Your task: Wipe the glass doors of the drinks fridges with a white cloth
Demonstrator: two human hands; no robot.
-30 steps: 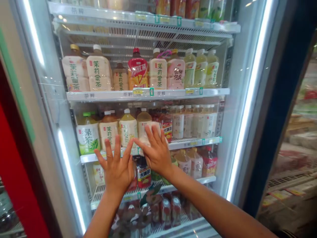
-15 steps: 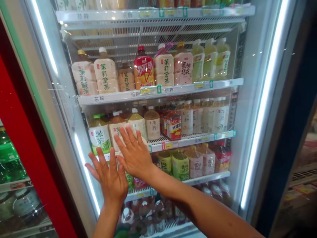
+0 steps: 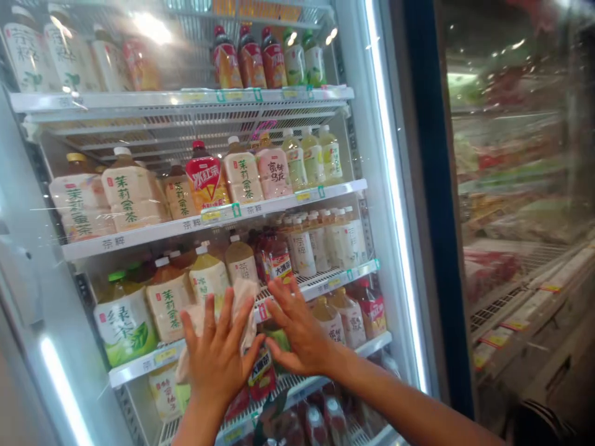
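My left hand (image 3: 216, 359) lies with fingers spread over a crumpled pale cloth (image 3: 245, 296), which it presses against the glass door (image 3: 153, 28) of a drinks fridge. The cloth sticks out on both sides of the fingers; its middle is hidden under the hand. Just to the right, my right hand (image 3: 302, 334) is spread against the glass, its thumb close to my left thumb. Whether any cloth lies beneath the right palm cannot be seen. Behind the glass near my hands stand a green tea bottle (image 3: 125, 328) and a jasmine tea bottle (image 3: 167, 300).
Fridge shelves (image 3: 209, 217) hold rows of bottled drinks behind the door. A bright light strip (image 3: 395, 186) runs down the right side, beside a dark door frame (image 3: 427, 186). Farther right, another chilled display (image 3: 511, 272) holds packaged goods.
The view has swung to the right. Both hands have slid rightward across the shelves behind the glass, and they sit side by side. More of the pale cloth now shows around my left hand.
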